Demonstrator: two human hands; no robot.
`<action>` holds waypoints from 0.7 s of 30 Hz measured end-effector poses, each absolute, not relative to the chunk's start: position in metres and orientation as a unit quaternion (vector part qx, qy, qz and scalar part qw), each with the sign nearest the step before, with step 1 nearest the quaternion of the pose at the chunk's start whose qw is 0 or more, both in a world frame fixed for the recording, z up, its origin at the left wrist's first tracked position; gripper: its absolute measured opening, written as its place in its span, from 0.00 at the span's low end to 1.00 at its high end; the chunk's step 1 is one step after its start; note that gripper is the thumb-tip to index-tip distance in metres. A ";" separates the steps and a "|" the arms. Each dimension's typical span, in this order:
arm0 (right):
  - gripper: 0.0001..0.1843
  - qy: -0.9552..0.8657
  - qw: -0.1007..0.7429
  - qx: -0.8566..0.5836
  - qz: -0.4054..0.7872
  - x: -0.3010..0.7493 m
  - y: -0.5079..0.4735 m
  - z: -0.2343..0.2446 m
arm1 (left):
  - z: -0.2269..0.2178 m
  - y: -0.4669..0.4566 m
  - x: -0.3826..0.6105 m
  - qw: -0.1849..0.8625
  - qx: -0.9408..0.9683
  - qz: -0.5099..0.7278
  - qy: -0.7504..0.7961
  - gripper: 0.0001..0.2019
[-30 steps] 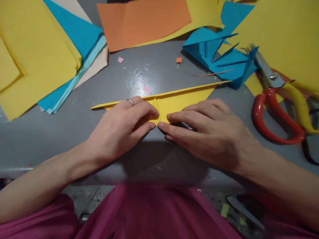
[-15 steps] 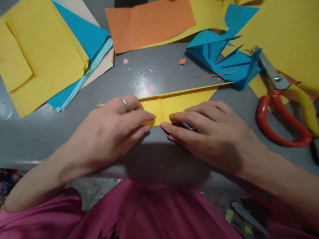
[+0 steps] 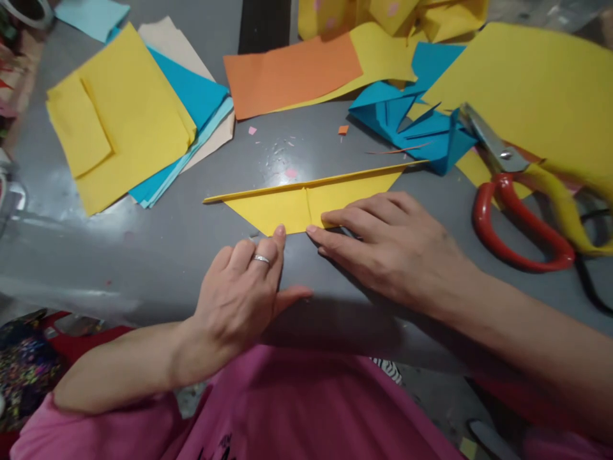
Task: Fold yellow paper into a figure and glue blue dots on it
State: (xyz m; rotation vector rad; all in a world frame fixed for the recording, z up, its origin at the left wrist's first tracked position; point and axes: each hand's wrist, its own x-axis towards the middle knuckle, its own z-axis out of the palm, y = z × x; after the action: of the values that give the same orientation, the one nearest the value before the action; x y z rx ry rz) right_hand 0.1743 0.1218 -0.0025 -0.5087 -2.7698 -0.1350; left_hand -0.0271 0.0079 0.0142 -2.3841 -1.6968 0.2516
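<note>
A long yellow folded paper (image 3: pixel 287 203) lies flat on the grey table (image 3: pixel 158 255), a wide flat triangle with a centre crease. My right hand (image 3: pixel 393 246) rests on its right half, fingers stretched flat and pressing the paper down. My left hand (image 3: pixel 244 287), wearing a ring, lies on the table just below the paper's lower tip. Its fingers are extended and one fingertip touches the paper's edge. Neither hand grips anything.
Red-handled scissors (image 3: pixel 517 217) and yellow-handled scissors (image 3: pixel 565 204) lie at the right. A folded blue paper shape (image 3: pixel 416 128) sits behind the yellow fold. Stacked yellow and blue sheets (image 3: pixel 129 121) are at the left, an orange sheet (image 3: pixel 292 70) at the back. Small scraps dot the table.
My left hand has come off the yellow paper's left half and drawn back toward me, uncovering that half. My right hand stays pressed on the right half. The view has pulled back.
</note>
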 end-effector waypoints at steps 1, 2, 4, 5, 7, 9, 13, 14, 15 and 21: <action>0.13 -0.970 0.158 -0.180 -0.042 0.174 0.122 -0.002 | 0.015 0.004 -0.030 0.106 -0.806 0.085 -0.576 0.35; 0.13 -0.970 0.156 -0.181 -0.036 0.174 0.122 -0.003 | 0.015 0.002 -0.033 0.108 -0.806 0.085 -0.576 0.35; 0.13 -0.970 0.155 -0.185 -0.022 0.174 0.122 -0.004 | 0.017 -0.001 -0.036 0.110 -0.805 0.082 -0.577 0.35; 0.13 -0.970 0.158 -0.186 -0.016 0.174 0.122 -0.005 | 0.018 0.000 -0.037 0.109 -0.802 0.078 -0.581 0.34; 0.13 -0.968 0.165 -0.189 -0.010 0.174 0.122 -0.007 | 0.019 0.004 -0.036 0.110 -0.798 0.059 -0.590 0.30; 0.13 -0.967 0.169 -0.192 -0.012 0.173 0.122 -0.009 | 0.017 0.014 -0.033 0.104 -0.797 0.027 -0.594 0.27; 0.14 -0.967 0.167 -0.190 0.005 0.173 0.123 -0.008 | 0.008 0.036 -0.025 0.075 -0.807 -0.010 -0.586 0.28; 0.15 -0.967 0.172 -0.188 0.017 0.174 0.124 -0.007 | 0.006 0.040 -0.024 0.071 -0.808 -0.009 -0.584 0.28; 0.15 -0.965 0.181 -0.187 0.027 0.174 0.125 -0.006 | 0.005 0.043 -0.023 0.069 -0.809 -0.007 -0.583 0.28; 0.14 -0.951 0.180 -0.250 0.024 0.180 0.129 -0.002 | 0.006 0.044 -0.028 0.060 -0.818 -0.014 -0.571 0.26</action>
State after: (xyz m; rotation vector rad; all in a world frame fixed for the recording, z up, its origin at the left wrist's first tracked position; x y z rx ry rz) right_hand 0.1796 0.1289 -0.0016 -0.7054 -2.6880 0.0686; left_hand -0.0277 0.0444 0.0057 -2.4777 -1.7303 -0.0420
